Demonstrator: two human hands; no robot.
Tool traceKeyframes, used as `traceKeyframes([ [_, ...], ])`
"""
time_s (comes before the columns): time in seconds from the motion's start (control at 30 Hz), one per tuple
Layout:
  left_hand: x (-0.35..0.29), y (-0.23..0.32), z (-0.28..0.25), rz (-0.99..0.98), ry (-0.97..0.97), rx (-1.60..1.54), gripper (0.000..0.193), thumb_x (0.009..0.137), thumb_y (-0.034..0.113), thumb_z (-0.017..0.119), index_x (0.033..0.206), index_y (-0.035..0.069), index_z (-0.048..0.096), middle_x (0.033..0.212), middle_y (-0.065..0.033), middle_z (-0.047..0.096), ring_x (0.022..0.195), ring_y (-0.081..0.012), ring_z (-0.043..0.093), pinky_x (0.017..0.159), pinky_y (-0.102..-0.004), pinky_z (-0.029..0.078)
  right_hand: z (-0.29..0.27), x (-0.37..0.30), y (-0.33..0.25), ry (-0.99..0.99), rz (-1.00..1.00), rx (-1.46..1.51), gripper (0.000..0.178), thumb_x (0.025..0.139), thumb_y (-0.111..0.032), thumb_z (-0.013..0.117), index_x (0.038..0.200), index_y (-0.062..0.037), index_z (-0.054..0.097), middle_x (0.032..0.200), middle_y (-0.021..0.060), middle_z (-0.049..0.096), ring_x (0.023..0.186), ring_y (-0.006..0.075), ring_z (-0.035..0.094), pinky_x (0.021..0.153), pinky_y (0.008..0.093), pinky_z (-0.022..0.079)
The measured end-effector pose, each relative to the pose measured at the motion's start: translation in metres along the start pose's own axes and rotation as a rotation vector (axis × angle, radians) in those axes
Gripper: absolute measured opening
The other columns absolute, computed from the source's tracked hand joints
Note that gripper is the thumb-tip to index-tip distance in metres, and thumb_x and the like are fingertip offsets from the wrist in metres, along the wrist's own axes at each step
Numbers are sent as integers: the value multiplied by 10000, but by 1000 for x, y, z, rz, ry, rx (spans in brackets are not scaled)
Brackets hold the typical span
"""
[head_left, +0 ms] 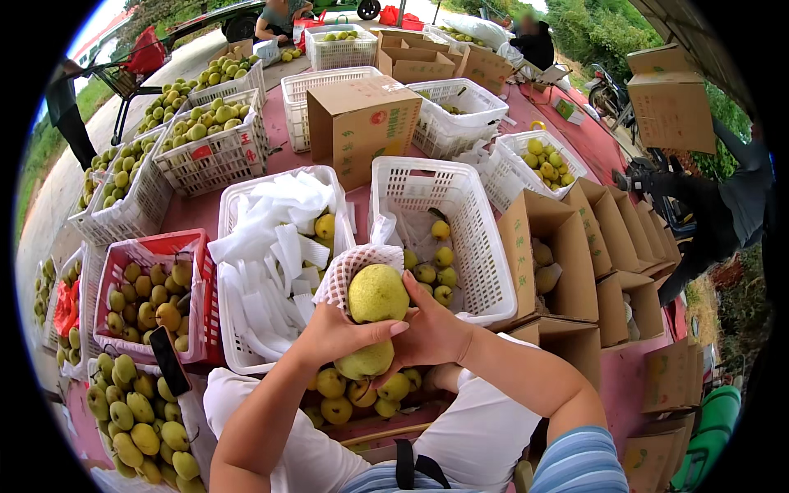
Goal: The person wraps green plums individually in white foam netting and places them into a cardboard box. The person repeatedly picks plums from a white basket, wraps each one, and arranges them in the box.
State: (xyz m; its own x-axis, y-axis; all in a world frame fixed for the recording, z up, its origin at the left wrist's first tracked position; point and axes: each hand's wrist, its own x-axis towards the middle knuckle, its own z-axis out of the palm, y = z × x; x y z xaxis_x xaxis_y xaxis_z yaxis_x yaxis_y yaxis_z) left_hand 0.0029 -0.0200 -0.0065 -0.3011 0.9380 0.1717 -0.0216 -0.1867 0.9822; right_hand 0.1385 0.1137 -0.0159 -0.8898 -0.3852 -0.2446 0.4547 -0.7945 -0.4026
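Held up in the centre, a yellow-green pear [378, 293] sits against a white foam net sleeve [349, 267]. Beneath it is a second pear [366, 360], partly covered by my fingers. My left hand [333, 333] is closed round the upper pear and the netting, its thumb lying across between the two fruits. The thumb of my right hand [423, 329] presses the upper pear's right side, while its other fingers curl round the lower pear. More pears [337, 409] lie below, between my knees. Just ahead, a white crate [337, 185] holds piled foam sleeves [275, 238].
A white crate [493, 263] with several pears stands front right, beside open cardboard boxes [567, 246]. Pear-filled crates, including a red one [205, 246], line the left. A phone [169, 361] rests at a crate's edge. Other people [534, 43] sit at the back; one [731, 189] stands right.
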Motion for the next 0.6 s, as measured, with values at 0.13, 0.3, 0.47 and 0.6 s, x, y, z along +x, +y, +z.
traceKeyframes([
  [0.13, -11, -7, -4, -14, 142, -291, 626, 780, 285, 733, 1279, 23, 460, 1170, -97, 563, 1096, -197, 545, 942, -360, 450, 2, -6, 22, -7, -34, -21, 794, 859, -728, 362, 1410, -159, 306, 1383, 123, 403, 1251, 334, 450, 943, 565, 447],
  [0.3, -17, -12, -24, 17, 173, -872, 654, 846, 476, 590, 1323, 55, 436, 1259, -120, 543, 1165, -269, 538, 1008, -446, 420, -20, -18, 27, 10, -205, 135, 492, 923, -528, 488, 1226, -140, 465, 1262, 165, 495, 1111, 365, 555, 834, 500, 528],
  [0.47, -28, -22, -24, -7, 15, -936, 878, 729, 559, 689, 1373, 50, 376, 1299, -138, 516, 1187, -299, 526, 1019, -478, 415, -21, -13, 24, -26, -239, 262, 308, 906, -267, 515, 1135, -67, 565, 1169, 173, 574, 1133, 326, 546, 924, 490, 473],
  [0.6, -26, -34, -15, -126, -297, -1047, 899, 691, 463, 742, 1370, 15, 361, 1293, -173, 511, 1183, -325, 523, 1008, -483, 422, -28, -15, 47, -215, -92, 253, 503, 885, -299, 527, 1271, 13, 450, 1219, 203, 554, 1120, 366, 559, 892, 517, 492],
])
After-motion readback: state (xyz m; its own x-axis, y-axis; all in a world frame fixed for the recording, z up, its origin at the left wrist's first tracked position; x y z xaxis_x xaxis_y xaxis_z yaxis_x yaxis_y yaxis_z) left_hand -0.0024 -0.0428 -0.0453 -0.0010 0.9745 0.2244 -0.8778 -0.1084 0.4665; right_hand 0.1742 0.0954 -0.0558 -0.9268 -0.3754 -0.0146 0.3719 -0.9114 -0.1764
